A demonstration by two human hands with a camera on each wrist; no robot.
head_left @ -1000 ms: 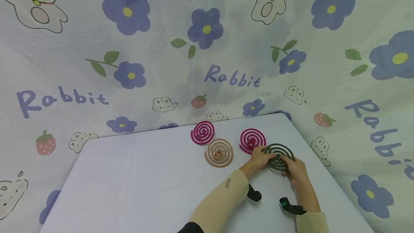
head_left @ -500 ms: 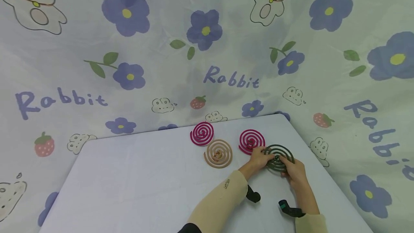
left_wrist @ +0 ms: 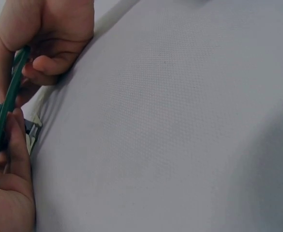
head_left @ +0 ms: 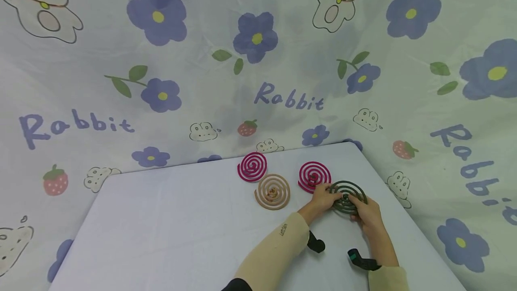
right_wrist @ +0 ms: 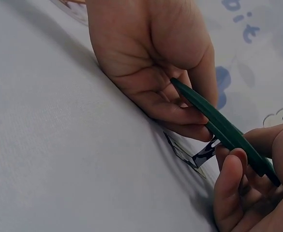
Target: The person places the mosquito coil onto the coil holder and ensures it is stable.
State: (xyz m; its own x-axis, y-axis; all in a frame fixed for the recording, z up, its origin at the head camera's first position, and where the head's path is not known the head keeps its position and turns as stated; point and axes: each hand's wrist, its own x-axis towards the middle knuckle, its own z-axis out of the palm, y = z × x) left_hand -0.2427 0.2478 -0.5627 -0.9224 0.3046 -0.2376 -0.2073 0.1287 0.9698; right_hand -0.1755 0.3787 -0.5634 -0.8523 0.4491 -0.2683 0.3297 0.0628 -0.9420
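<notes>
A dark green mosquito coil (head_left: 348,197) is at the right of the table, with both hands on it. My left hand (head_left: 324,197) pinches its left side, thumb reaching toward the centre. From the right, my right hand (head_left: 368,212) grips the opposite side, its thumb also near the centre. Both wrist views show the green coil (right_wrist: 223,130) edge-on and tilted between the fingers. Under it, a small flat piece with dark and pale parts (right_wrist: 205,153) is partly hidden; its kind is unclear. Just beyond my left hand lies a magenta mosquito coil (head_left: 314,175).
Another magenta coil (head_left: 252,167) lies toward the back, with a tan coil (head_left: 272,192) in front of it. They rest on a white-covered table (head_left: 173,223). Behind and to the right hangs a printed curtain (head_left: 218,80) with flowers and rabbits.
</notes>
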